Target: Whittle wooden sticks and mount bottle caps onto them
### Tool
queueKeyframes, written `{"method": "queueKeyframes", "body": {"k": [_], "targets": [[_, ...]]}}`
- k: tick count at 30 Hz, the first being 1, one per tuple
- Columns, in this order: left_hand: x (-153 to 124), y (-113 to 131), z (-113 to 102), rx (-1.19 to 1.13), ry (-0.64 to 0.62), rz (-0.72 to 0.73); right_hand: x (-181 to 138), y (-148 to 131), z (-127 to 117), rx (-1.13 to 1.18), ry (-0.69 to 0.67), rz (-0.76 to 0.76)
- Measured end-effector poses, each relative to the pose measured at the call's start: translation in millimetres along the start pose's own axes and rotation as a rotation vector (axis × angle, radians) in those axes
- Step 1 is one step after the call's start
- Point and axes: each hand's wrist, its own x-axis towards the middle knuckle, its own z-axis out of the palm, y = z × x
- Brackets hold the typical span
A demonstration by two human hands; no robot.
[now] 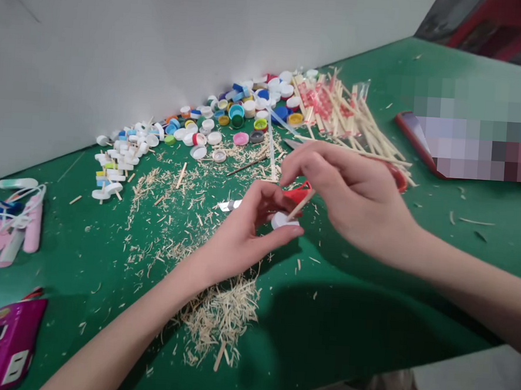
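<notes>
My left hand (245, 229) is closed round a white bottle cap (284, 220), pinched between thumb and fingers above the green table (367, 319). My right hand (353, 195) is closed on a thin wooden stick (301, 204), whose lower end meets the cap. A red-handled tool (296, 193) with a metal blade (230, 205) lies just behind the hands.
Wood shavings (222, 313) litter the table under and left of my hands. A heap of coloured bottle caps (243, 114) lies along the wall, with cap-and-stick pieces (114, 165) to its left. A bundle of chopsticks (344, 118) lies at the back. Pink items (18, 227) and a magenta object (6, 344) sit far left.
</notes>
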Motion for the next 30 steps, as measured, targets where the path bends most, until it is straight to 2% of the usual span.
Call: {"method": "queueKeyframes", "body": {"k": [5, 11, 20, 30], "targets": [[-4, 2, -6, 0.221, -0.137, 0.055, -9, -1, 25, 0.237, 0.020, 0.109], [-15, -7, 3, 0.351, -0.110, 0.208, -24, 10, 42, 0.056, -0.088, 0.032], [-15, -10, 8, 0.333, -0.117, 0.168, -28, 24, 50, 0.231, -0.076, 0.059], [-18, -15, 4, 0.388, -0.138, 0.084, -29, 31, 54, 0.242, -0.122, 0.076]]}}
